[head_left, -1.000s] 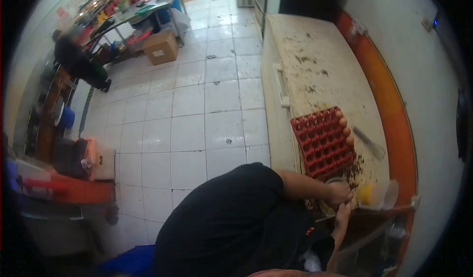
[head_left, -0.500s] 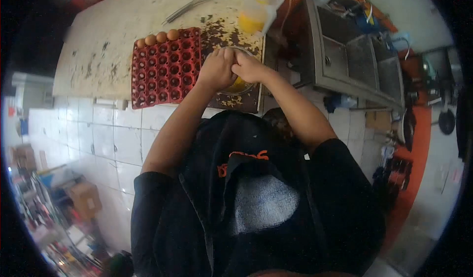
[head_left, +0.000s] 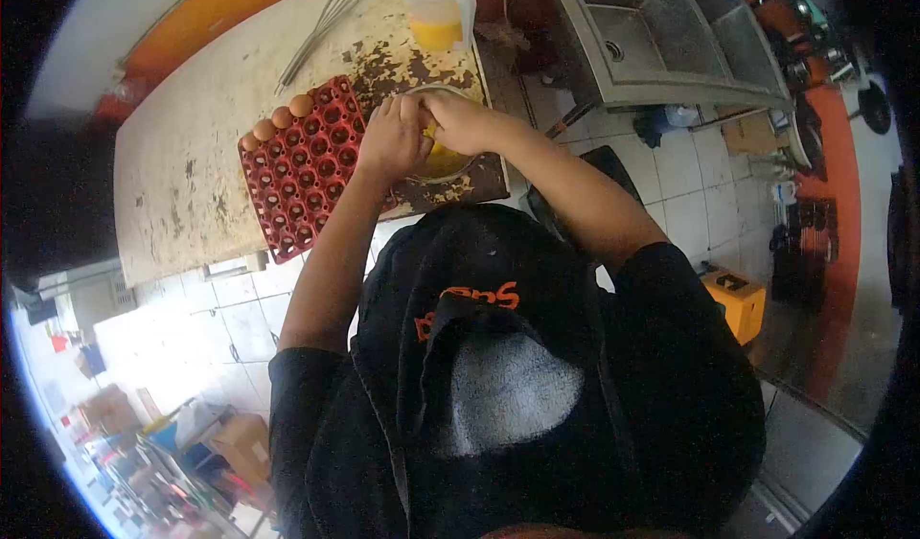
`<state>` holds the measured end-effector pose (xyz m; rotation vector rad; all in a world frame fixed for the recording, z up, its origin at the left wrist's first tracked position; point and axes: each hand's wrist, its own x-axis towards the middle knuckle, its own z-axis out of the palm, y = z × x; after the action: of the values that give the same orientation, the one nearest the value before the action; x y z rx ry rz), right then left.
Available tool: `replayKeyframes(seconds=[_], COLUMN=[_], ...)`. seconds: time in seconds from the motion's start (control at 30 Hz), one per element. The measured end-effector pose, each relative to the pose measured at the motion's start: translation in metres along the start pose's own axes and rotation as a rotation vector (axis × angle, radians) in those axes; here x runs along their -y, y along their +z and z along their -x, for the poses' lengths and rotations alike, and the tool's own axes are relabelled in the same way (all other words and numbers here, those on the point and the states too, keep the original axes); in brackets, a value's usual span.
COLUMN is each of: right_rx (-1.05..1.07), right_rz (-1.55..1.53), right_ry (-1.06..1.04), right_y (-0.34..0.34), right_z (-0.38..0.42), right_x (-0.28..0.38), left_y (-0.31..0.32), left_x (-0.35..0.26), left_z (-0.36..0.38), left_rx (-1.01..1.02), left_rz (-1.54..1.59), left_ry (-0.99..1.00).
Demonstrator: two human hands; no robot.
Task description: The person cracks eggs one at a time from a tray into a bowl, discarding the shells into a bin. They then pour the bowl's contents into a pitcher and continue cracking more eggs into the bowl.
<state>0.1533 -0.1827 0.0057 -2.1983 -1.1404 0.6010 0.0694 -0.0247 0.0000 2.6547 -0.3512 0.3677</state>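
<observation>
My left hand point(head_left: 388, 138) and my right hand point(head_left: 462, 122) meet fingertip to fingertip over a metal bowl point(head_left: 448, 165) with yellow egg liquid in it. Both pinch a small egg between them; the fingers hide most of it. The bowl stands on a worn white freezer lid point(head_left: 182, 170). Just left of my left hand lies a red egg tray point(head_left: 305, 170), mostly empty sockets, with three brown eggs point(head_left: 280, 117) along its far edge.
A wire whisk point(head_left: 316, 33) lies beyond the tray. A clear plastic jug point(head_left: 439, 7) with yellow liquid stands behind the bowl. A steel sink point(head_left: 652, 45) is to the right. On the tiled floor are a yellow box point(head_left: 738, 299) and cardboard boxes point(head_left: 240, 438).
The view swung from a sideways look across the room to straight down over my body. My hands have stayed together over the bowl.
</observation>
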Motion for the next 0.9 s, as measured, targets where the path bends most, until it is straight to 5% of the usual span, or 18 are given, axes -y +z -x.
replayKeyframes(seconds=[0.2,0.3,0.37,0.47,0.6,0.7,0.73,0.8,0.87,0.9], right_rx=[-0.216,-0.348,-0.250,-0.202,-0.366,-0.559,-0.493,-0.736,-0.913,-0.894], right_rz=[0.089,-0.103,-0.602,-0.924,-1.338,-1.289,-0.552,-0.481,-0.010,-0.018], right_ry=[-0.109,-0.067,0.032,0.136,0.174,0.566,0.652,1.297,1.303,1.305], right_y=[0.001,0.001,0.005,-0.008,-0.008,0.007,0.027,0.019,0.059,0.062], right_z=[0.019,0.036,0.042,0.075,0.150,0.233,0.275,0.277,0.317,0.305], right_x=[-0.004,-0.002,-0.012,-0.004,-0.035,-0.079,-0.110,-0.077,-0.125,-0.123], left_y=[-0.012,-0.020,-0.026,-0.039,-0.079,-0.080,-0.096,-0.107,-0.109,-0.108], left_x=[-0.002,-0.008,-0.015,-0.024,-0.001,0.091,0.105,0.157,0.185,0.192], left_z=[-0.008,-0.015,-0.023,-0.033,-0.035,-0.008,-0.001,0.020,0.035,0.038], left_rx=[0.064,0.093,0.074,0.154,0.044,-0.072,-0.062,0.027,0.143,0.156], left_rz=[-0.081,-0.033,0.006,0.080,0.146,0.323,0.112,-0.072,-0.209,-0.216], left_ry=[0.115,0.201,0.287,0.359,0.097,-0.295,-0.383,-0.396,-0.400,-0.412])
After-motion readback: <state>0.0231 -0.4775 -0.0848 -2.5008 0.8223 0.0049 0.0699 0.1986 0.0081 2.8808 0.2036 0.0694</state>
